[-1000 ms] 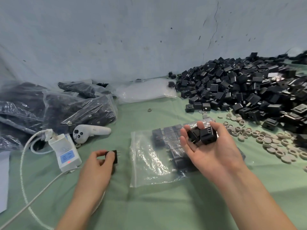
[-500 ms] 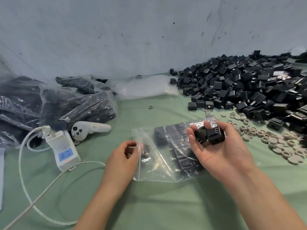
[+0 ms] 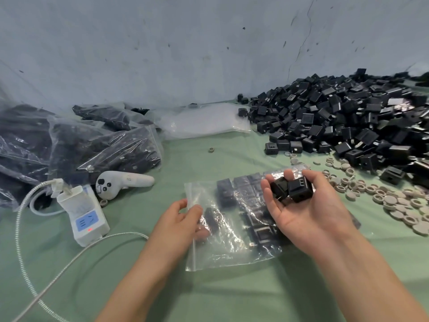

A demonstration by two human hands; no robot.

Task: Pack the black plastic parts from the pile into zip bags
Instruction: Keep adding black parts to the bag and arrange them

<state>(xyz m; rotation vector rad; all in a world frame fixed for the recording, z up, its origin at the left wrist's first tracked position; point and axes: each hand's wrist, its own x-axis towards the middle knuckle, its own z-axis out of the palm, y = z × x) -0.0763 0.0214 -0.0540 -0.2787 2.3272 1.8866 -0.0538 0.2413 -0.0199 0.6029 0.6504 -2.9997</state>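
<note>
- Change: your left hand (image 3: 183, 219) has come across from the surface's left side to the zip bag (image 3: 222, 249); it now pinches the bag's left edge, at the mouth.
- Single part (image 3: 210, 217) it was carrying now sits just inside that edge, so that one's loaded.
- Right hand (image 3: 308, 212) unchanged: palm up, fingers curled round black parts (image 3: 292, 189), over the bag's far right corner.
- Bag lies flat mid-surface, partly filled.
- Pile (image 3: 348, 122) at the far right edge is still large; lots left.
- Next, probably: hold the mouth open and tip the handful in.
</note>
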